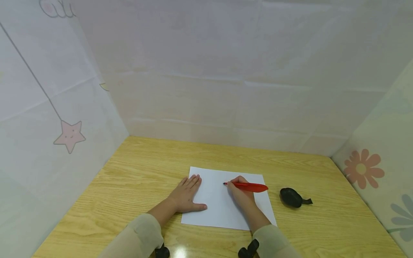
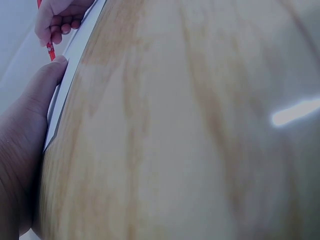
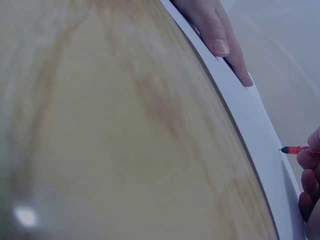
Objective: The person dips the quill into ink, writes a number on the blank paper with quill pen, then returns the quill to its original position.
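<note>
A white sheet of paper (image 1: 214, 218) lies on the wooden table. My left hand (image 1: 186, 196) rests flat over its left edge, fingers straight and thumb spread toward the middle. In my right hand (image 1: 242, 197) I pinch a red pen (image 1: 255, 187) with a broad, feather-like end that points right. Its dark tip is close over the paper's upper middle, and the right wrist view shows the thin point of the pen (image 3: 289, 150) at the sheet. No marks show on the paper.
Right of the paper lies a black, rounded object (image 1: 291, 197) with a short flared stem. Pale cloth with printed stars and flowers hangs behind the table (image 1: 145, 168) and along both sides. Glare shows near the table's front.
</note>
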Demonstrator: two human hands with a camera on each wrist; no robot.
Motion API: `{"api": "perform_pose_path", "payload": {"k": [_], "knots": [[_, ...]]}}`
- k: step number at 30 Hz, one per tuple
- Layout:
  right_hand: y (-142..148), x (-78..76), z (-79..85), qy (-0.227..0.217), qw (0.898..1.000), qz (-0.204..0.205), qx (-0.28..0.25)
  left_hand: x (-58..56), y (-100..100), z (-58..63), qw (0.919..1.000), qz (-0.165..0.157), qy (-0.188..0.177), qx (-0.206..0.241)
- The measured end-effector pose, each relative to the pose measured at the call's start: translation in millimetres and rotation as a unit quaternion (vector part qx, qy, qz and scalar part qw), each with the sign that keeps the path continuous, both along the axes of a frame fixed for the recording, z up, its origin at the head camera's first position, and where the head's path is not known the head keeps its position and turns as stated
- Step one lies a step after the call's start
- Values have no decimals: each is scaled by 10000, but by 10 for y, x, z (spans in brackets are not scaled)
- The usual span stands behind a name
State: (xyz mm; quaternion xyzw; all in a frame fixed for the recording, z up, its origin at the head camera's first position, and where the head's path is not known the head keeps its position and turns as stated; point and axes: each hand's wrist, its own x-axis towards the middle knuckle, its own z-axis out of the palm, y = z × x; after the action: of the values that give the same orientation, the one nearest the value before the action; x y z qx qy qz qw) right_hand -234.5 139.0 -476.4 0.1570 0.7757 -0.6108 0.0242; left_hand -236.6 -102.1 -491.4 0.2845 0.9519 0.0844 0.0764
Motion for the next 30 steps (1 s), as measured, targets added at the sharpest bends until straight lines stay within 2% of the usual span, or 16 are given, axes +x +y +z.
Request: {"api": "perform_pose_path", "payload": {"k": [10,30], "knots": [[-12,26,9,128,9999,79,16,11,3,46,10000,-21,-5,-40],[-7,53,7,97,9998,199,12,13,7,59,10000,17,10,-62]]}}
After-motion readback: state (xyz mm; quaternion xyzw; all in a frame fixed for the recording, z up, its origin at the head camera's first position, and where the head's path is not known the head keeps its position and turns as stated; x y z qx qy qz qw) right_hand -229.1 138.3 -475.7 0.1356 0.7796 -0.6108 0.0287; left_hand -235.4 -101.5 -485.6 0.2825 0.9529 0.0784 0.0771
